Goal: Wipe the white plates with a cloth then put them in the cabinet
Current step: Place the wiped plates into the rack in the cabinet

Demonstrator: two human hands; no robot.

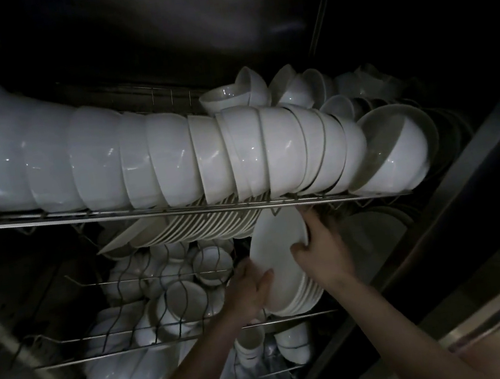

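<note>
White glazed ceramic: stiff, brittle, slick. Stack of plates (280, 262) on edge inside the cabinet (463, 165), at the right end of the lower rack (136, 350), top rim just under the front rail of the upper rack (149, 211). Contact between bottom rim and lower rack: cannot tell.

Hands apart, one on each side of the stack, both clamped on it. Left hand (250, 289) at the near face, thumb laid across it. Right hand (322, 253) at the right rim, thumb on the face, fingers behind.

Row (202, 225) of further plates standing just left of the stack. Bowls (173, 158) on their sides along the upper rack. Small bowls (187, 301) in the lower rack.

Judged heavy as a stack, light singly. Treat as fragile at the rims. Squeeze the faces together to stop single plates sliding out. Support the bottom rim from below. Keep clear of both rails; expect chipping on any knock.
</note>
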